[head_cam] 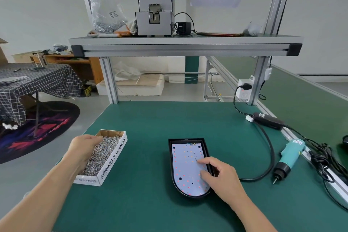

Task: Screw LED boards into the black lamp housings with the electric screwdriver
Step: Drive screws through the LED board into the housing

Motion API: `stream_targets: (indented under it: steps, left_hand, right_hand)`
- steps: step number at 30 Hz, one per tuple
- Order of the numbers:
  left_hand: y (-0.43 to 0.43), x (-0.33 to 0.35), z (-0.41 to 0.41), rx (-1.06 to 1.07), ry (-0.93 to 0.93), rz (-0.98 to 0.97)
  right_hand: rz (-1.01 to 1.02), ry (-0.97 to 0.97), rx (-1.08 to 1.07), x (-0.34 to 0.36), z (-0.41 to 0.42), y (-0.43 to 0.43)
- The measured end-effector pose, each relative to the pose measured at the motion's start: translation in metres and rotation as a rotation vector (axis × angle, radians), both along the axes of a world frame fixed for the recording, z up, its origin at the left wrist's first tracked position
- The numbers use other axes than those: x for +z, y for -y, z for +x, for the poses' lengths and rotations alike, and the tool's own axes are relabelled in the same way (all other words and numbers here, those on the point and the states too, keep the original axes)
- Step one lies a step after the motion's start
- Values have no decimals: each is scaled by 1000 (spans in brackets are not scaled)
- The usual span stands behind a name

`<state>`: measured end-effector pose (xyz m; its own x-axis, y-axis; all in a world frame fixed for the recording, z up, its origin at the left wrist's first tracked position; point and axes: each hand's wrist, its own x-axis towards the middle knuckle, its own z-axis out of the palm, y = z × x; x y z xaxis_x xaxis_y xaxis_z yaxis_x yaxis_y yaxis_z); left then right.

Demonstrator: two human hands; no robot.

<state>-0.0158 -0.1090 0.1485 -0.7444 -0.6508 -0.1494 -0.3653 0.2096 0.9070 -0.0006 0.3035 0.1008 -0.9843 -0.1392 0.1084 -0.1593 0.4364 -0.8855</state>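
Observation:
A black lamp housing point(170, 164) lies on the green bench with a white LED board point(185, 167) seated inside it. My right hand point(220, 177) rests on the housing's right side, index finger and thumb touching the board. My left hand point(82, 149) reaches into a white cardboard box point(113, 160) full of small silver screws point(99, 156), fingers curled down into the pile; whether it holds any is hidden. The teal electric screwdriver point(288, 158) lies on the mat to the right, bit pointing toward me, no hand on it.
The screwdriver's black cable point(269, 149) loops between housing and tool, up to a power adapter point(268, 120) and wall socket point(244, 88). An aluminium rail point(320, 165) edges the bench on the right. An overhead shelf point(184, 43) carries a screw feeder point(154, 15) and a bag.

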Motion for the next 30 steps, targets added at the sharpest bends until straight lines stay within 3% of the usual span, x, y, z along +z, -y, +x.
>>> stream_targets:
  steps: [2,5,8,10,15,17,28,30]
  left_hand:
    - [-2,8,1,-19,-102,237]
    - [-31,25,7,-156,-265,777]
    - [-93,32,15,-318,-199,938]
    - [-141,29,17,-383,-169,913]
    - [-243,16,9,-530,-112,358]
    - [-270,9,2,-538,-132,273]
    - [-279,-21,-20,-402,-64,460]
    - [-276,-23,-23,-387,-62,484]
  right_hand:
    - [-2,6,4,0,0,0]
    - [-6,14,-3,0,0,0]
    - [-9,21,-7,-1,0,1]
    - [-8,20,-12,-1,0,2]
    - [51,-13,-16,-1,0,5]
    - [51,-12,-26,-2,1,5]
    - [98,-81,53,8,7,-6]
    - [76,-173,-104,24,2,-24]
